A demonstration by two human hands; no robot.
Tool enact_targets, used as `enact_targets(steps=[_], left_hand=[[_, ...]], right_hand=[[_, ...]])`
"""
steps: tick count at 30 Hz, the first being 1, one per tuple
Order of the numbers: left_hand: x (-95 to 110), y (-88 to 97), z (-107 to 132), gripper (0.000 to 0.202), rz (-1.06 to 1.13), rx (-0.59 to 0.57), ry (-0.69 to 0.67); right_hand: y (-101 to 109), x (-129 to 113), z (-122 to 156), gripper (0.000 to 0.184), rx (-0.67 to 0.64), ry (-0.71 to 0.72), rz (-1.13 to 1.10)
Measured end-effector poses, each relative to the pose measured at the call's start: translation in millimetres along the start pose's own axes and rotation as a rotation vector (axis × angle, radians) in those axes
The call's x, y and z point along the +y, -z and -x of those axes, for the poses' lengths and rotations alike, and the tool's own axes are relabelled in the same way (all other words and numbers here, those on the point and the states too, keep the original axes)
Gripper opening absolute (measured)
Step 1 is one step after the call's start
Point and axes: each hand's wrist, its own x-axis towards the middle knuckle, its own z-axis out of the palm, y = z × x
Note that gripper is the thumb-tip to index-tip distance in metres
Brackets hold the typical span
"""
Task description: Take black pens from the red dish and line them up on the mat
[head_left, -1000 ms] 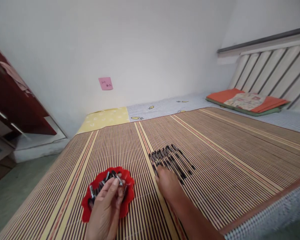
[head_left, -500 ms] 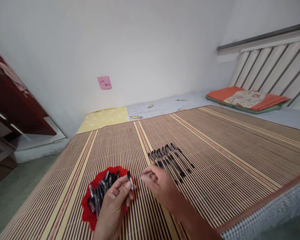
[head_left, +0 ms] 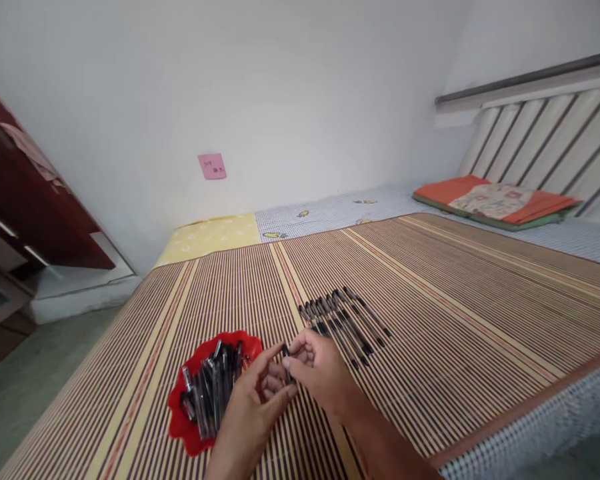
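A black pen point(head_left: 285, 349), mostly hidden by fingers, is between my two hands. My right hand point(head_left: 320, 367) pinches it near its upper end. My left hand point(head_left: 260, 393) curls around its other side, thumb and fingertips closed on it. To the left of my left hand, a red scalloped bowl point(head_left: 177, 427) holds a heap of black and clear pens point(head_left: 215, 380). Beyond my right hand, several black pens point(head_left: 353, 323) lie side by side in a slanted row, the nearest ones partly covered by that hand.
A striped bamboo mat point(head_left: 445, 320) covers the bed. Folded orange and green cloth point(head_left: 500, 200) lies at the back right, by a white slatted headboard point(head_left: 545, 140). A pink note point(head_left: 213, 167) is stuck on the wall. The bed's edge runs along the lower right.
My left hand has moved right, away from the bowl, carrying the pen to my right hand. My right hand, empty before, has closed on the pen.
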Motion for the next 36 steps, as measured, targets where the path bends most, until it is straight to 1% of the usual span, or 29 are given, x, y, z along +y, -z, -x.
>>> enact_targets(steps=[1, 2, 4, 6, 8, 9, 10, 12, 14, 17, 21, 23, 25, 28, 30, 33, 36], left_hand=[[2.5, 2.1, 0.9, 0.063, 0.018, 0.023, -0.002], [5.3, 5.2, 2.0, 0.063, 0.037, 0.072, -0.006], [10.3, 14.1, 4.3, 0.060, 0.081, 0.209, -0.011], [13.1, 24.8, 6.0, 0.056, 0.149, 0.338, -0.010], [13.4, 34.6, 6.8, 0.053, 0.226, 0.423, -0.009], [12.9, 38.5, 7.0, 0.051, 0.263, 0.451, -0.012], [12.2, 41.8, 7.2, 0.050, 0.294, 0.470, -0.014], [11.0, 46.9, 7.9, 0.049, 0.337, 0.481, -0.012], [10.4, 51.0, 8.9, 0.050, 0.370, 0.487, -0.012], [10.7, 56.5, 10.4, 0.047, 0.414, 0.523, -0.026], [12.2, 62.4, 11.5, 0.041, 0.473, 0.547, -0.040], [13.4, 64.8, 12.2, 0.040, 0.498, 0.547, -0.036], [14.5, 67.1, 13.3, 0.039, 0.514, 0.557, -0.029], [15.2, 70.0, 14.5, 0.038, 0.530, 0.574, -0.042], [14.8, 71.2, 14.3, 0.036, 0.544, 0.587, -0.063], [13.9, 72.5, 13.1, 0.031, 0.588, 0.632, -0.093], [14.4, 76.3, 14.0, 0.023, 0.667, 0.747, -0.125]], right_hand=[[7.9, 0.1, -4.0, 0.009, 0.028, -0.006, 0.029], [17.8, -0.1, -8.7, 0.011, 0.074, -0.009, 0.062], [40.6, -1.5, -20.4, 0.014, 0.205, -0.003, 0.121], [60.8, -3.5, -35.5, 0.020, 0.345, 0.060, 0.175], [71.0, -5.0, -53.7, 0.022, 0.398, 0.118, 0.259], [71.3, -5.1, -63.5, 0.020, 0.392, 0.127, 0.351], [68.6, -4.7, -73.4, 0.017, 0.366, 0.119, 0.473], [56.4, -1.8, -91.7, 0.011, 0.282, 0.067, 0.747], [39.9, 4.2, -105.7, 0.006, 0.201, 0.023, 0.905], [16.9, 17.1, -115.7, 0.008, 0.116, 0.001, 0.998], [-1.3, 32.9, -117.2, 0.022, 0.051, -0.012, 1.096], [-3.0, 35.6, -117.2, 0.024, 0.043, -0.012, 1.116], [2.3, 32.8, -116.5, 0.023, 0.059, 0.000, 1.120], [23.4, 21.6, -110.3, 0.015, 0.149, 0.031, 1.112], [40.9, 14.7, -100.7, 0.017, 0.230, 0.062, 1.077], [59.3, 13.8, -79.0, 0.022, 0.307, 0.153, 0.856], [59.7, 22.7, -54.2, 0.025, 0.258, 0.188, 0.632]])
